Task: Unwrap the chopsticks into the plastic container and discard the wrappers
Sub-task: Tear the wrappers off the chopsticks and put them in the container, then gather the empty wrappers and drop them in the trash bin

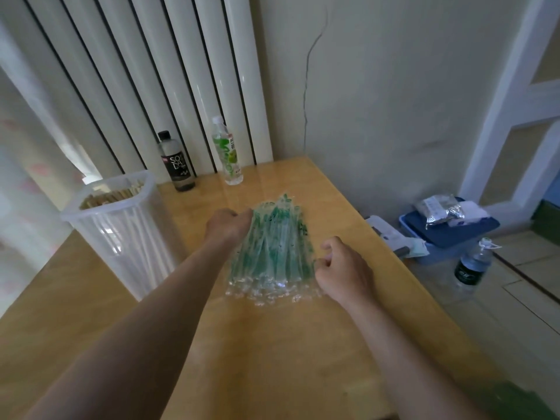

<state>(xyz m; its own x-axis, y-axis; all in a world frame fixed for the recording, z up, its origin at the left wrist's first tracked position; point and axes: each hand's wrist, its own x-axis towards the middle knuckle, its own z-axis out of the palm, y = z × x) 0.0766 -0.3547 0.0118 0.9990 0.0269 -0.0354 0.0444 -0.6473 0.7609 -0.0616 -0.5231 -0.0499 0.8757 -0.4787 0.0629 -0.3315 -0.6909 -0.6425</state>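
Observation:
A pile of clear plastic wrappers with green print lies in the middle of the wooden table. My left hand grips the pile's far left edge with curled fingers. At the pile's right side, my right hand pinches the near corner of the wrappers. A tall clear plastic container stands to the left, and the tips of bare wooden chopsticks show at its rim. Whether any wrapper still holds chopsticks cannot be made out.
A black soda bottle and a green-labelled bottle stand at the table's back edge by the radiator. Off the table's right edge, on the floor, are a blue box with packets on it and a water bottle.

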